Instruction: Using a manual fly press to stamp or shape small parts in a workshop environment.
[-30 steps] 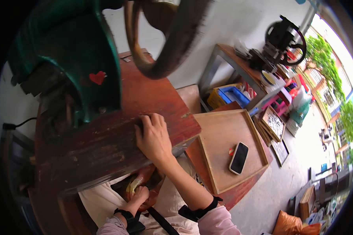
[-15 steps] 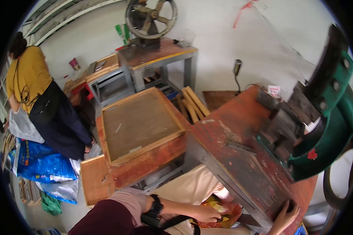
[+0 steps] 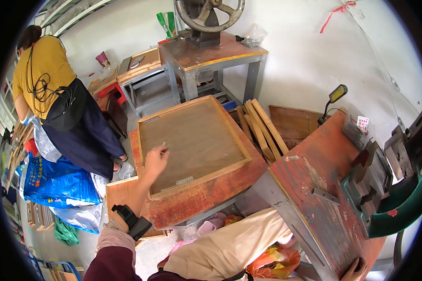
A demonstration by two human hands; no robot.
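Left grip (image 3: pixel 156 161) over tray (image 3: pixel 201 136), sides slanting away leftward

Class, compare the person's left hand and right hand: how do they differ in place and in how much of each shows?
The left hand is over the shallow wooden tray; the right hand is at the worn red bench. The left hand shows whole, while the lower picture edge cuts off the right hand. Both are bare.
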